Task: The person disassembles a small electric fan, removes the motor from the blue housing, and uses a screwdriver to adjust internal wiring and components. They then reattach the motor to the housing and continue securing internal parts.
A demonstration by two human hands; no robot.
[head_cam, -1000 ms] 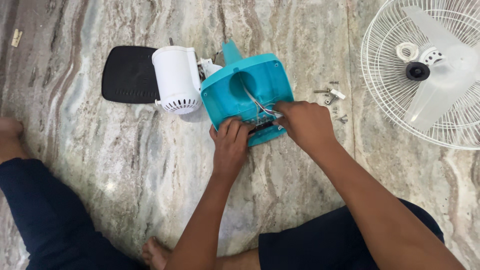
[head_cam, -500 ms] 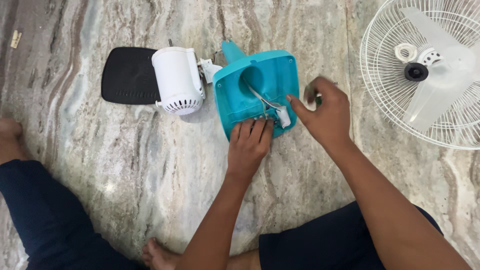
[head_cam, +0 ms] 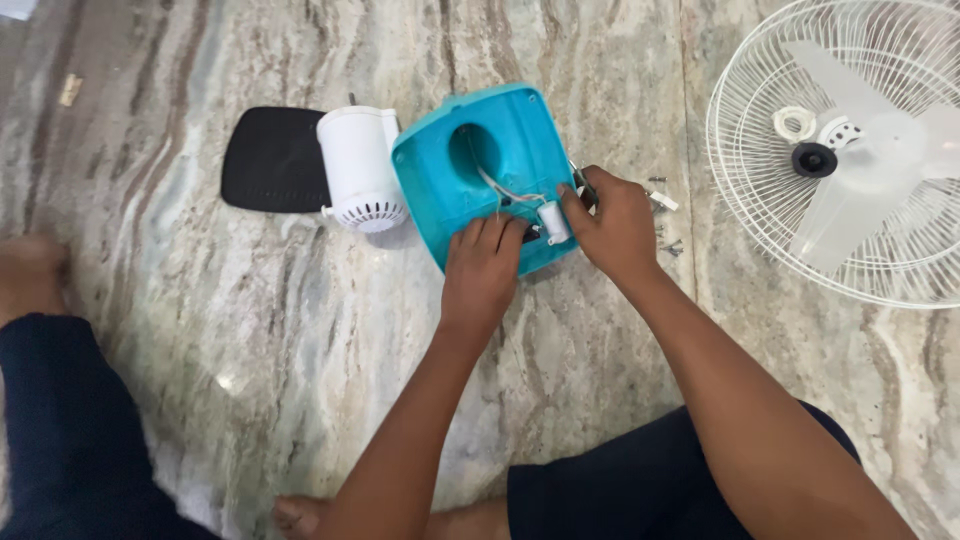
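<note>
Head view: teal fan base (head_cam: pixel 480 160) under both hands, left hand (head_cam: pixel 482 275), right hand (head_cam: pixel 615 225).

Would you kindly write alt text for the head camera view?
Both hands work inside an upturned teal fan base on a marble floor: left hand at its near edge, right hand pinching a small white part. A white fan grille lies right.

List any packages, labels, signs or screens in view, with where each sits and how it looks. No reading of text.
Possible label or tag: a small yellowish rectangular scrap on the marble floor at far upper left, too small to tell for sure.
Nothing else of the kind: no packages, signs or screens. The turquoise fan base under the left hand and right hand shows no sticker.
</note>
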